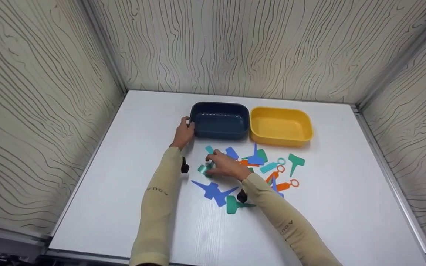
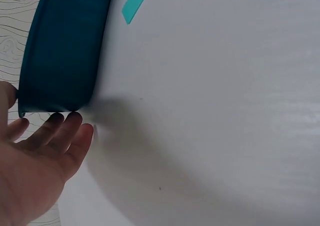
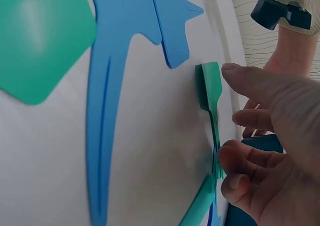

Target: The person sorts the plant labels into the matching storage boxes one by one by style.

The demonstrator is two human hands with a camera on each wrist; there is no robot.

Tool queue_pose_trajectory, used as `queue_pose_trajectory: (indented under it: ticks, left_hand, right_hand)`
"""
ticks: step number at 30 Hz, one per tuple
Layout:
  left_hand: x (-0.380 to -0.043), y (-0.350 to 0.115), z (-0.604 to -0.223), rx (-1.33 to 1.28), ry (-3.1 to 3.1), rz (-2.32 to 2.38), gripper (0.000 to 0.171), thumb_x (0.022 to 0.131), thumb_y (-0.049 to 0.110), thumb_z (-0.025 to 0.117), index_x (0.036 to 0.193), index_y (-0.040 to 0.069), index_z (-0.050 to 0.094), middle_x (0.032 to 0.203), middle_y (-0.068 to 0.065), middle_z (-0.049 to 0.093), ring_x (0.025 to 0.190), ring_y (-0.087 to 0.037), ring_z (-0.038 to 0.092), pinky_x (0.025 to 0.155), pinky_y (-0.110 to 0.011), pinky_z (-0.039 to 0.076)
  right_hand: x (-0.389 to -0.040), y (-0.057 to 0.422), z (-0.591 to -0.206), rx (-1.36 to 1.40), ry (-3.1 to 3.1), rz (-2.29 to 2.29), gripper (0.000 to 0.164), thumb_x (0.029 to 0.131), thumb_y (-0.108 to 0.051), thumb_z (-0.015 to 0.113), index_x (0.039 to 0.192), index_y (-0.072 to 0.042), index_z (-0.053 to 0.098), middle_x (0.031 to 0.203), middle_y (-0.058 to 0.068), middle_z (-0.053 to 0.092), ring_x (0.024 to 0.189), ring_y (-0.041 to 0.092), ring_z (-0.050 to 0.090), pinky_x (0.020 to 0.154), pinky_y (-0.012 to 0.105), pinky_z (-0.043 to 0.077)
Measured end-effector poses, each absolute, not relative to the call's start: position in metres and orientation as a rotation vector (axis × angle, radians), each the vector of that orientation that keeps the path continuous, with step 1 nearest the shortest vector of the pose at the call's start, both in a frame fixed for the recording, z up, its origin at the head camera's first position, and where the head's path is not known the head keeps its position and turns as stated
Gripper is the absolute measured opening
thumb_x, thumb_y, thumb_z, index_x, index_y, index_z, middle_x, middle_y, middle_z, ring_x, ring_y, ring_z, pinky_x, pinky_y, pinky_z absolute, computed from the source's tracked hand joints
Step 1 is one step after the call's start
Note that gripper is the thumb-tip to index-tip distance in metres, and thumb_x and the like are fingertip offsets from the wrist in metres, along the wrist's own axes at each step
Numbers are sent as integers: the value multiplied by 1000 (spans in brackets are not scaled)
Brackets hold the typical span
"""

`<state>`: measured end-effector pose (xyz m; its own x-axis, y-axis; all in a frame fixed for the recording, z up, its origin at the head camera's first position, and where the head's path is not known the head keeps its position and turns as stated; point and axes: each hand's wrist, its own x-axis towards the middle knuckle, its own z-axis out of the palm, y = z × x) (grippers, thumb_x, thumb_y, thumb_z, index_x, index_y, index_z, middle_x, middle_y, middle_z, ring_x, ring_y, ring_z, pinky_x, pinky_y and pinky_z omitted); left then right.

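Observation:
My left hand (image 1: 183, 133) is at the left end of a dark blue bin (image 1: 220, 135), its loosely bent fingertips right at the bin's end wall (image 2: 60, 80). My right hand (image 1: 227, 165) reaches low over a green T-shaped plant label (image 1: 204, 170). In the right wrist view the thumb and fingers are spread apart beside that green label (image 3: 214, 83), not closed round it. A turquoise tag (image 1: 209, 149) lies just beyond the fingertips. Nearer the front are overlapping blue T-shaped labels (image 1: 212, 190) and another green label (image 1: 231, 204).
A yellow bin (image 1: 281, 140) stands against the blue bin's right side. Right of my right hand lie several mixed tags, among them a blue label (image 1: 256, 160), a turquoise ring-ended tag (image 1: 269, 167), an orange ring-ended tag (image 1: 283, 186) and a green label (image 1: 296, 160). Patterned panels enclose the white table (image 1: 124, 177).

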<state>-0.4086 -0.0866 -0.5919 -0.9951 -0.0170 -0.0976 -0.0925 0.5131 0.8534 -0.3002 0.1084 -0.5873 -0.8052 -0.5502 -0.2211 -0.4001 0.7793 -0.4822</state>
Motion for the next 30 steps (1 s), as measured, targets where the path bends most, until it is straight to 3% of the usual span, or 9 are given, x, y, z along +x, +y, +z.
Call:
queue_pose_trajectory:
  ticks: [16,30]
  left_hand:
    - [-408,-88,-597,-124,2663,1505,52,105,37,34,149,11,33,139,-17,55,129,-29,53,109,-43,41]
    - [-407,-86,-597,-106,2669,1514,51,105,36,34,149,10,33,139,-16,55,128,-28,54,109,-42,41]
  right_hand:
    - [-297,93,-590,-690,2609,-487,38,86,-42,74,115,-19,62,115,10,49,84,19,56,72,32,50]
    - [-299,90,-588,-659,2596,-533,37,85,-37,76,107,-13,58,105,6,48,81,18,52,69,31,45]
